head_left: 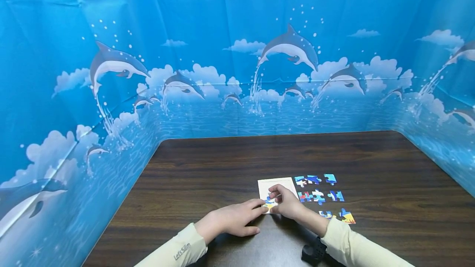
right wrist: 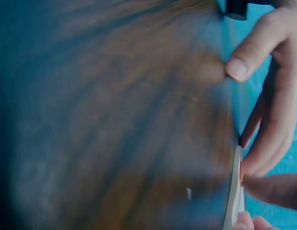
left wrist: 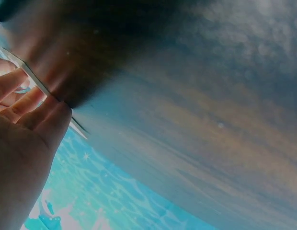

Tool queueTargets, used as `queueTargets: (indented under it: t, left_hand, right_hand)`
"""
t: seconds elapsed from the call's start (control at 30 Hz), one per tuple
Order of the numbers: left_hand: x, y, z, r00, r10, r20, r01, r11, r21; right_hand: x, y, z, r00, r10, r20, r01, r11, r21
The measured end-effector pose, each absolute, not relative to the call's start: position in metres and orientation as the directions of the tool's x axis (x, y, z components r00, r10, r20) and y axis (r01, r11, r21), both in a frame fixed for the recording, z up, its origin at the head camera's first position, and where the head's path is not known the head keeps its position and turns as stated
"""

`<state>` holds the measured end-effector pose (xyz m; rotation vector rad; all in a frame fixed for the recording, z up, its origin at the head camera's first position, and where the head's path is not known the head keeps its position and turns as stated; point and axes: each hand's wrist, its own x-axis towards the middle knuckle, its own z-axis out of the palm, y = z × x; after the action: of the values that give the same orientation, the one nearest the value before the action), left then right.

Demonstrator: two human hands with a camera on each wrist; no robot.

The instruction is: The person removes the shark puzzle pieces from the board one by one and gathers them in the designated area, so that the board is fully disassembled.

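Observation:
A white puzzle board [head_left: 276, 183] lies on the table with blue and yellow jigsaw pieces [head_left: 268, 206] at its lower left corner. My left hand [head_left: 237, 218] comes from the left, fingers extended onto the board's left edge, thumb spread over the table. Over the board, my right hand [head_left: 287, 204] keeps its thumb at the lower edge by the pieces, with loosely bent fingers above and a gap between. In the left wrist view, the left fingers [left wrist: 52, 117] rest along the board's edge. The right thumb [right wrist: 275, 189] meets the board close to the left fingertips in the right wrist view.
Several loose jigsaw pieces [head_left: 318, 196] lie in rough rows right of the board. One yellow piece [head_left: 347, 216] is near the right sleeve. A black wrist device [head_left: 313, 253] is below the right forearm. A blue dolphin-print curtain [head_left: 237, 73] surrounds the dark wooden table [head_left: 193, 176].

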<state>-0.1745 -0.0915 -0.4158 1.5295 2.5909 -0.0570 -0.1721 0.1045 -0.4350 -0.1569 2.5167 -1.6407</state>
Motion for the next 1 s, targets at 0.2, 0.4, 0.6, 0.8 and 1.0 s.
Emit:
queueTargets:
  t: [0.2,0.4,0.6,0.8,1.0]
  left_hand:
    - [-0.1747,-0.0927,-0.4130,-0.503,0.846,-0.178,0.855,0.517,0.043]
    - [-0.1734,-0.0942,-0.4109,-0.544,0.807,-0.230,0.816,0.573,0.082]
    - [-0.1725,-0.0927,-0.4146,-0.559,0.806,-0.195,0.808,0.582,0.089]
    - [-0.1723,-0.0924,-0.4177,-0.576,0.799,-0.175,0.798,0.595,0.092]
    - [-0.1739,-0.0922,-0.4157,-0.576,0.801,-0.165,0.801,0.593,0.082]
  right_hand:
    - [-0.1730,0.0961,-0.4365,-0.993,-0.118,0.015,-0.075,0.528,-0.846]
    - [-0.1711,0.0949,-0.4370,-0.993,-0.119,0.023,-0.089,0.589,-0.803]
    - [-0.1696,0.0967,-0.4390,-0.991,-0.127,0.037,-0.108,0.615,-0.781]
    - [-0.1689,0.0979,-0.4401,-0.990,-0.135,0.050,-0.120,0.589,-0.799]
    - [-0.1730,0.0975,-0.4374,-0.993,-0.115,0.017,-0.083,0.597,-0.798]
